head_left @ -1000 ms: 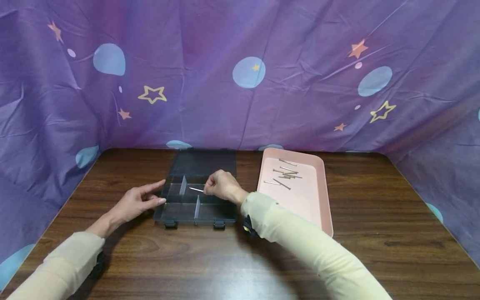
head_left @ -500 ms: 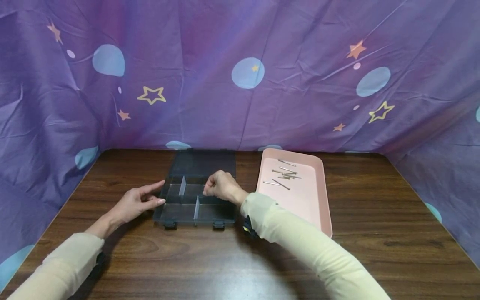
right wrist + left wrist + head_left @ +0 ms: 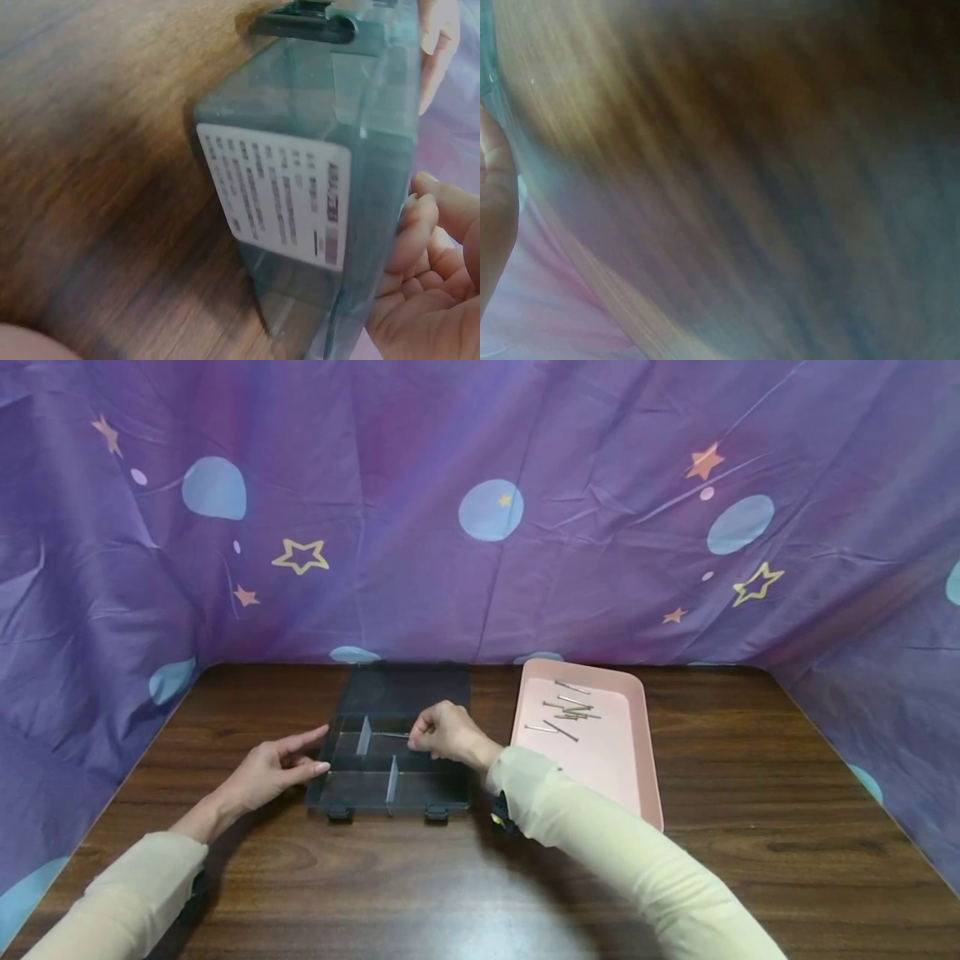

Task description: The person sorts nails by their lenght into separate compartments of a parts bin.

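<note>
A translucent dark box (image 3: 431,787) with dividers lies on the table, its lid folded back. My right hand (image 3: 448,732) is over the upper right compartment, fingertips pinching a thin silvery nail (image 3: 390,734) that points left toward the divider. In the right wrist view the right hand (image 3: 427,270) shows curled behind the box wall (image 3: 292,285), which bears a white label (image 3: 285,195). My left hand (image 3: 262,770) touches the left edge of the box with extended thumb and index finger. Only a sliver of the left hand (image 3: 495,187) shows in the blurred left wrist view.
Right of the box stands a pink tray (image 3: 600,768) with several loose nails (image 3: 573,714) in its upper part. My right forearm passes in front of its lower left corner. A purple patterned cloth (image 3: 405,593) hangs behind the wooden table (image 3: 300,893).
The nail's tip, visible a second ago and out of sight half a second ago, shows again near the divider. Both hands have stayed in nearly the same place.
</note>
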A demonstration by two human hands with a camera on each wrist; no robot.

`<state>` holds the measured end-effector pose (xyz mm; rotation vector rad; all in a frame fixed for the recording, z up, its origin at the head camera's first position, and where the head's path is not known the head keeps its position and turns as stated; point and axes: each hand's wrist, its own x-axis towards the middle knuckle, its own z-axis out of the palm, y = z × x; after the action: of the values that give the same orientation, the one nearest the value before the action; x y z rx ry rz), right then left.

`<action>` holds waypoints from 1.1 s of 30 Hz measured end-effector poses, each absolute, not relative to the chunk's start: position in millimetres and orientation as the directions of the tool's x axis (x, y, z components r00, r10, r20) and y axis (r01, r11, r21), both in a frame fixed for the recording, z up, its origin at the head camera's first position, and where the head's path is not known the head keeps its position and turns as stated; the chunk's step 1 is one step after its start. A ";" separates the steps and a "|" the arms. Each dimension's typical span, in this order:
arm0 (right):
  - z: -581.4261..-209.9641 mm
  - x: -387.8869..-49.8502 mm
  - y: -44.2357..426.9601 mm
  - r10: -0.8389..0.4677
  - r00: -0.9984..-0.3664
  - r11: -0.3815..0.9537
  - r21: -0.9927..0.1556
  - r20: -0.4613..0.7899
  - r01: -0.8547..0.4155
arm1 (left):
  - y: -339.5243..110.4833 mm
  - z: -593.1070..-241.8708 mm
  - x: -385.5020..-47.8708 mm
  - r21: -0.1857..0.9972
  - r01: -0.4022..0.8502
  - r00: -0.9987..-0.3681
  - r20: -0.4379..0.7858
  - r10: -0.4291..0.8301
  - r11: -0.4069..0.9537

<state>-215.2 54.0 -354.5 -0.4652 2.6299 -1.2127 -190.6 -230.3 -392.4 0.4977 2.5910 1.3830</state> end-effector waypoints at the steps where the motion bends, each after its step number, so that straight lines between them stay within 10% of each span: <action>1: -354.0 -215.3 55.6 -0.363 -0.930 0.604 -0.774 -0.056 -0.189 | -230.1 -392.3 -190.2 0.829 0.214 -0.931 0.014 0.364 0.517; 33: -343.0 -232.0 203.4 -0.031 -0.997 0.441 -0.896 -0.072 0.051 | -230.8 -398.6 -190.8 0.824 0.245 -0.924 0.038 0.382 0.511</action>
<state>-232.0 203.4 -343.0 0.0176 2.6005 -1.6205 -190.8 -230.8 -398.6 0.5429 2.5986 1.3819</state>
